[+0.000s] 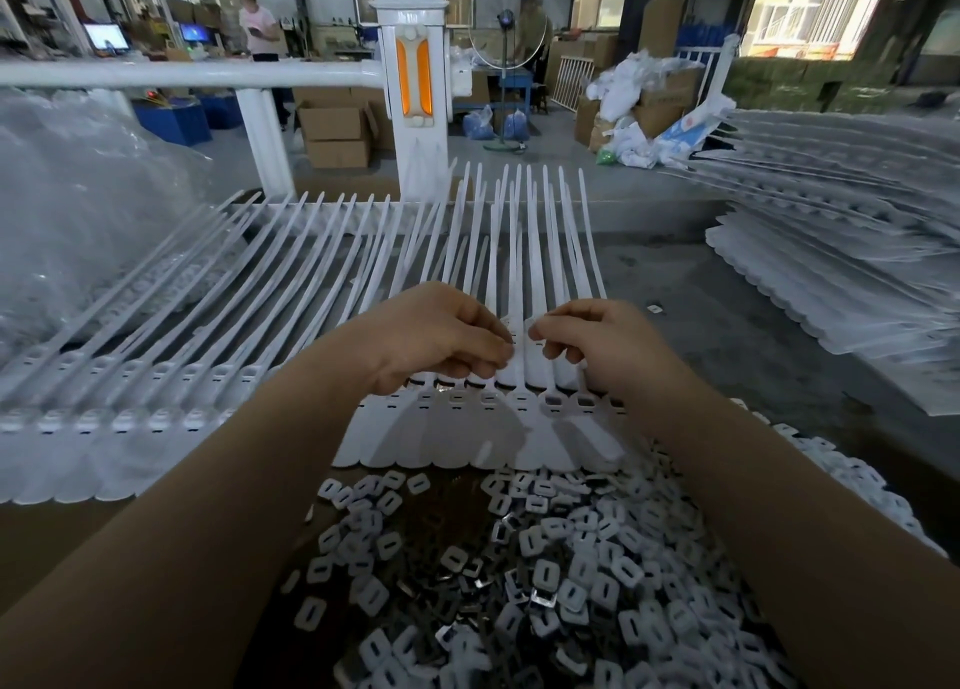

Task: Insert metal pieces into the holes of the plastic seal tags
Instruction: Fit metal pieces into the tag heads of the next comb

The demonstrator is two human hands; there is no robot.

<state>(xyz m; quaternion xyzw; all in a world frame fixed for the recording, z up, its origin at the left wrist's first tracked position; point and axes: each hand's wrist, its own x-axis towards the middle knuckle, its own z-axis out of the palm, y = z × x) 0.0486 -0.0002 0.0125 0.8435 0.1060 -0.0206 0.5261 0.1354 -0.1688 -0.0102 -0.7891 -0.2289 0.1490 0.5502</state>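
White plastic seal tags (519,402) mid-strip: rightward holes unfilled; both hands, left (441,335) and right (597,343), curled, pinching a tag strap; metal pieces (519,574) heaped below.

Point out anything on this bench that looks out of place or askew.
One small white square piece lies alone on the grey table top, right of the hands and apart from the heap of metal and white plastic pieces. The long tails of the middle white plastic seal tags cross unevenly, unlike the left rows.
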